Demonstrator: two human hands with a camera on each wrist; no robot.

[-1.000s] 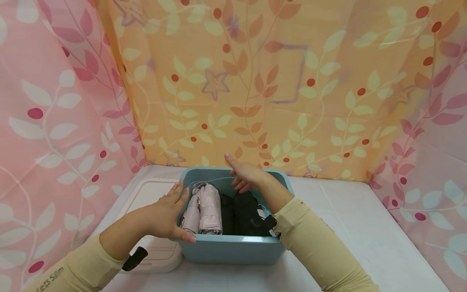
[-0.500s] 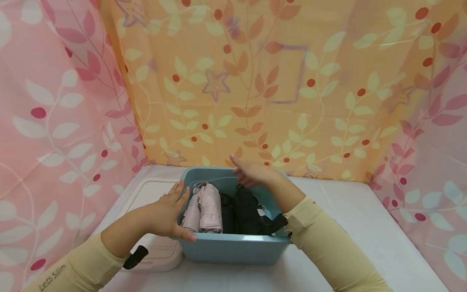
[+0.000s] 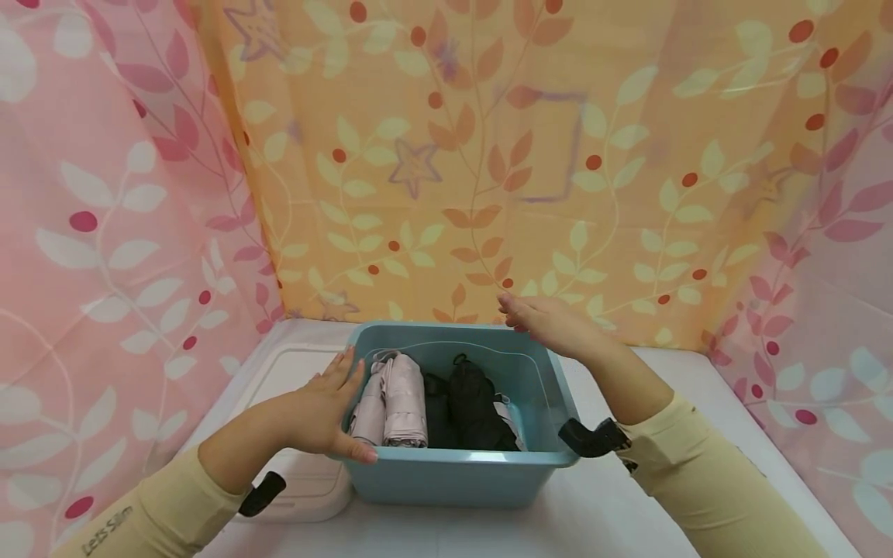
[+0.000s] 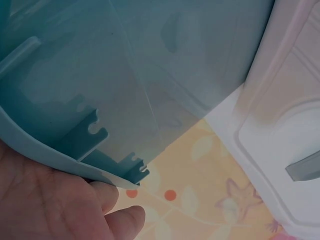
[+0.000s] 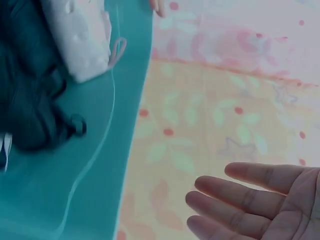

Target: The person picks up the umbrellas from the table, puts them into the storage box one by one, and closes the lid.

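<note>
A blue-grey plastic bin (image 3: 446,482) stands on the white-covered table, with folded umbrellas lying side by side in it. Two are pale pink, the fuller one (image 3: 405,403) beside a slimmer one at the left wall. To their right are black ones, the nearer (image 3: 477,407) having a small loop at its far end. My left hand (image 3: 314,415) rests at the bin's left rim, fingers spread; the left wrist view shows it against the rim (image 4: 60,162). Over the back right corner hovers my right hand (image 3: 551,322), fingers extended, holding nothing; its palm (image 5: 295,210) shows in the right wrist view.
A white lid (image 3: 300,488) lies flat on the table left of the bin, partly under my left arm. Something whitish (image 3: 508,411) sits beside the black umbrella. Patterned cloth (image 3: 446,155) hangs behind and at both sides of the table (image 3: 656,434).
My right hand has moved right, from above the black umbrella to the bin's back right corner, uncovering the bin's right interior. My left hand stays at the left rim.
</note>
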